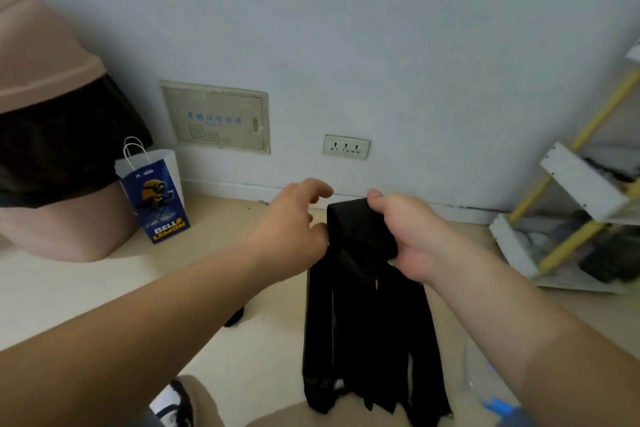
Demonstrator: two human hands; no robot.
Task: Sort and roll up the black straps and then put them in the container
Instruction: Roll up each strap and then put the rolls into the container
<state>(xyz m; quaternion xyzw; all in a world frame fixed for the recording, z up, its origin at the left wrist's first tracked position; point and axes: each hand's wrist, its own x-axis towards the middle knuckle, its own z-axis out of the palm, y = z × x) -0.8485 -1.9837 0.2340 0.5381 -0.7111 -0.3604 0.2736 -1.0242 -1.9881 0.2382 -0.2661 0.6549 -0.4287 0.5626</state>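
R hand [408, 236], in from bottom right, grips the folded top of the black straps [363, 322], fingers curled round it. L hand [294, 229] sits just beside that fold, fingers loosely hooked, holding nothing. Straps: flat, matte, several lengths hanging together twd the pale floor [259, 357], lower ends uneven. Behind: white wall [381, 45] w/ socket [346, 147] and beige panel [214, 118]. Blue paper bag [152, 198] and pink bin [52, 62] at left, white-and-yellow rack [571, 218] at right.

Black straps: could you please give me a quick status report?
Right grip holds the black straps at their top. Left grip open, beside them. Straps hang down, unrolled. Nothing in the way.
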